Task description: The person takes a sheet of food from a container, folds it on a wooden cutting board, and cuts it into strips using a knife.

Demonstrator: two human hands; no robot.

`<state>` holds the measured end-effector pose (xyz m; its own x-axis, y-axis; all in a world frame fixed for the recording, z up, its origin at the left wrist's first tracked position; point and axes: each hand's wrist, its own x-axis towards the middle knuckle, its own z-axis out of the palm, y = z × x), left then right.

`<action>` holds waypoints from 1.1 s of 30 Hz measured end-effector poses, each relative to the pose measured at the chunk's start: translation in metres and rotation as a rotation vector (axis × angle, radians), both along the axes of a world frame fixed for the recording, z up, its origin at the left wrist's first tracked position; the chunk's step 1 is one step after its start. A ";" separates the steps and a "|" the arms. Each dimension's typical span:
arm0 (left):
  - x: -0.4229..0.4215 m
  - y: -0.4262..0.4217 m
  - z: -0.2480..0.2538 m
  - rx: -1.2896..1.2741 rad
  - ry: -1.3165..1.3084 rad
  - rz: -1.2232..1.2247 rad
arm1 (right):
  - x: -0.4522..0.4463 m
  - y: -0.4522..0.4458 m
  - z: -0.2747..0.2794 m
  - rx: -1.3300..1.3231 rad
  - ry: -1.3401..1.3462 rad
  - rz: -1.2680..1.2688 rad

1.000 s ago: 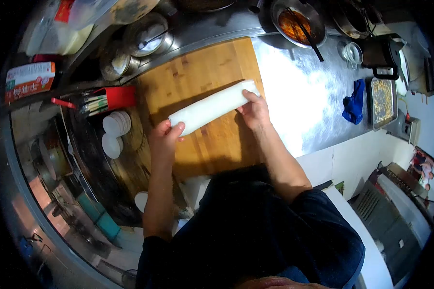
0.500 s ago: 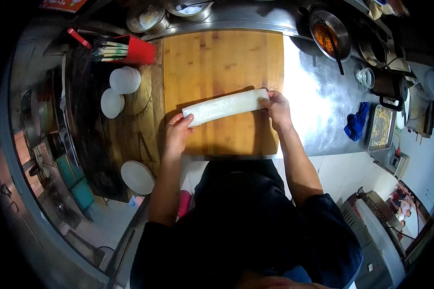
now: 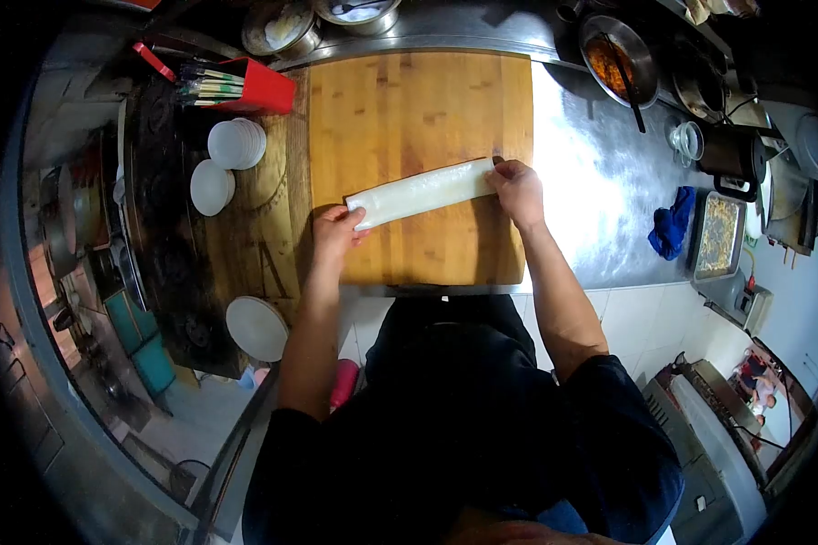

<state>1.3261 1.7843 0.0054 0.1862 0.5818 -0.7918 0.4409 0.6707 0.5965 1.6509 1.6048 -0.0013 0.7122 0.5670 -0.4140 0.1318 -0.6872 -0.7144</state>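
Observation:
A long, flat, white strip of dough [image 3: 423,192] slants across the wooden board [image 3: 423,100], its right end farther from me. My left hand [image 3: 338,229] is closed on the left end, thumb on top and fingers beneath. At the other end my right hand [image 3: 518,193] pinches the corner, with the back of the hand turned up so that some fingers are hidden. The strip lies close over the board; whether its middle touches the wood I cannot tell.
To the left stand stacked white dishes [image 3: 236,143] and a red box [image 3: 268,86] of brushes. On the steel counter [image 3: 591,182] at right are a pan [image 3: 620,64] of orange-red food, a blue cloth [image 3: 671,223] and a metal tray [image 3: 720,236]. A round lid-like disc [image 3: 256,329] lies at lower left.
The strip looks narrower and its right end has shifted slightly left. My right hand has turned over more, its fingers curled tighter at that end. My left hand has barely moved.

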 end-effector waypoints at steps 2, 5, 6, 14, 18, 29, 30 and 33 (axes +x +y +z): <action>-0.007 -0.001 -0.008 0.032 0.047 -0.024 | -0.002 -0.002 0.007 0.026 -0.105 0.016; -0.019 -0.010 -0.014 0.500 0.325 -0.294 | -0.004 -0.004 0.015 0.135 -0.296 0.056; -0.003 -0.019 0.022 0.588 0.418 -0.373 | -0.005 -0.004 0.016 0.220 -0.381 0.079; 0.020 -0.037 0.023 1.213 0.372 -0.819 | -0.009 0.001 0.000 0.369 -0.644 0.438; 0.020 -0.037 0.017 1.206 0.396 -0.852 | -0.021 -0.015 0.014 0.402 -0.689 0.535; 0.032 -0.045 0.032 1.258 0.423 -0.891 | -0.043 -0.042 0.028 0.385 -0.657 0.621; 0.037 -0.048 0.027 1.265 0.413 -0.894 | -0.045 -0.052 0.037 0.382 -0.666 0.613; 0.064 -0.061 0.021 1.314 0.169 -0.936 | -0.054 -0.083 0.067 0.378 -0.553 0.558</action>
